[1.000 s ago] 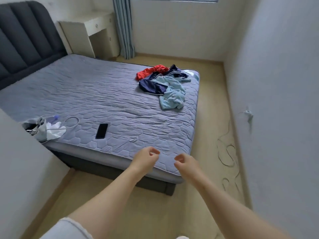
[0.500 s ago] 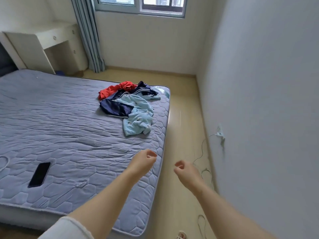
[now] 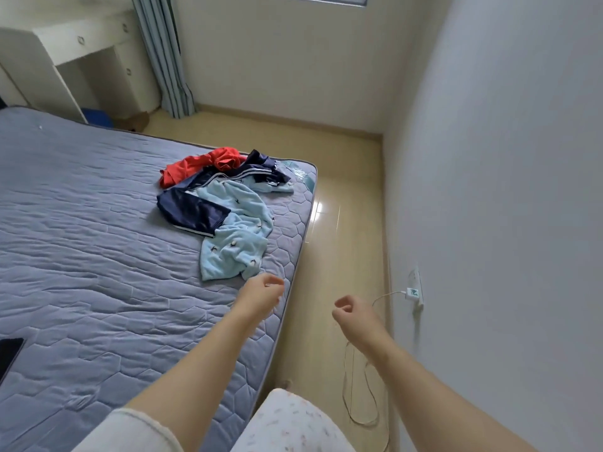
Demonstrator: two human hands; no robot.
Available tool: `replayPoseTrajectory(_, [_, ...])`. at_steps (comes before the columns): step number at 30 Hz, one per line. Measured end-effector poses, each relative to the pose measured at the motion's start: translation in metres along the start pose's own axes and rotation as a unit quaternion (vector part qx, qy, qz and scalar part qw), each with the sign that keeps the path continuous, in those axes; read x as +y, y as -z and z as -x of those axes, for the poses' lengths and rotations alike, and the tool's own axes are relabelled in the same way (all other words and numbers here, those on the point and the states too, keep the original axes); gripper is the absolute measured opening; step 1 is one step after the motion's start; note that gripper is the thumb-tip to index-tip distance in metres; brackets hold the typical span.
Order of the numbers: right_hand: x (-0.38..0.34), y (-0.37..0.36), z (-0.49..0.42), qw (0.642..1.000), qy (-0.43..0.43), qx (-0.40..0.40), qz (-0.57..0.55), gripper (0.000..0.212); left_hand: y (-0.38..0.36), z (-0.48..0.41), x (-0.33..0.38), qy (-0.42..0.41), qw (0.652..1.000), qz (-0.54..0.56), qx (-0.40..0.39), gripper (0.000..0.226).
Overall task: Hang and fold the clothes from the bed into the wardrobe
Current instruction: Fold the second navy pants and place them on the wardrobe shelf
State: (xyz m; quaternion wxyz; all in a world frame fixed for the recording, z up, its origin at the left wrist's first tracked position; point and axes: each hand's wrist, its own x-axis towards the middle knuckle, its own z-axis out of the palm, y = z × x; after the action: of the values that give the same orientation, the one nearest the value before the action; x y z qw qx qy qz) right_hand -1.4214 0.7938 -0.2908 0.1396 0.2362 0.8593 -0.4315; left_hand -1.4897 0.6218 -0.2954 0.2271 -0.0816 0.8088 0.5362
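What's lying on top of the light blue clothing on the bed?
A navy garment with white stripes lies across the light blue garment, hiding part of it. Nothing else shows on top.

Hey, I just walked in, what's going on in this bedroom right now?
A person stands beside the mattress with both arms stretched forward. The left hand and right hand are loosely curled and hold nothing. A pile of clothes lies near the mattress corner: a light blue fleece garment, a navy striped garment and a red garment. The left hand is just short of the blue one; nothing is picked up yet.
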Motion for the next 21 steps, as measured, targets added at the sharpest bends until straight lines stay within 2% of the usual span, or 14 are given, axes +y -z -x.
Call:
replayPoseTrajectory(5, [-0.045, 0.011, -0.109, 1.000, 0.015, -0.009, 0.000, 0.028, 0.007, -0.099, 0.043, -0.014, 1.000, 0.010, 0.024, 0.014])
replayPoseTrajectory(15, [-0.163, -0.013, -0.295, 0.992, 0.040, -0.115, 0.024, 0.023, 0.088, -0.260, 0.088, 0.066, 0.993, 0.000, 0.101, 0.018])
replayPoseTrajectory(21, [-0.217, -0.023, -0.393, 0.973, 0.086, -0.192, 0.099, 0.027, 0.123, -0.335, 0.099, 0.106, 0.981, 0.008, 0.165, 0.014])
